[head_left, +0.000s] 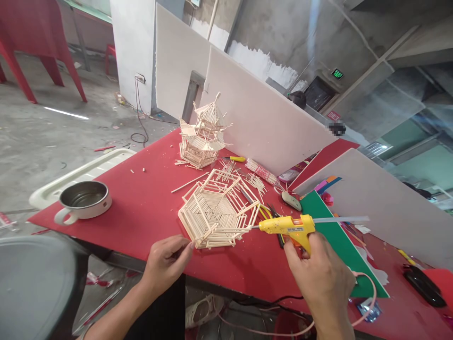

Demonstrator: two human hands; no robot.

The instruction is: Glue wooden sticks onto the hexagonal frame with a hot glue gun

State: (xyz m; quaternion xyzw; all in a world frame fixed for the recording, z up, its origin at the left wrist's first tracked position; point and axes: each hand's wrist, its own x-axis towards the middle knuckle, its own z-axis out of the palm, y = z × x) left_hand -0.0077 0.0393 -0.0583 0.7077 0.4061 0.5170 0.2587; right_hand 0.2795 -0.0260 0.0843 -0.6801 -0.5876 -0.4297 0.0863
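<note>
My right hand [320,269] is wrapped round the grip of a yellow hot glue gun [288,225]. A translucent glue stick [341,219] pokes out of its back, and its nozzle points left at the right side of a hexagonal stick frame [212,212]. This frame, built of thin pale wooden sticks, lies flat on the red table [141,208]. At its near left corner is my left hand [170,259], thumb and forefinger pinched together. Whatever lies between those fingertips is too small to make out. Behind the frame stands a tiered stick pagoda [205,134].
Loose sticks [256,184], a bagged stick bundle [262,171], a computer mouse [291,200] and yellow-handled pliers [265,212] lie behind the frame. A metal mug [85,200] stands left. White boards [247,104] edge the table's back. A green sheet [339,245] lies right. The gun's pink cord [373,288] hangs down.
</note>
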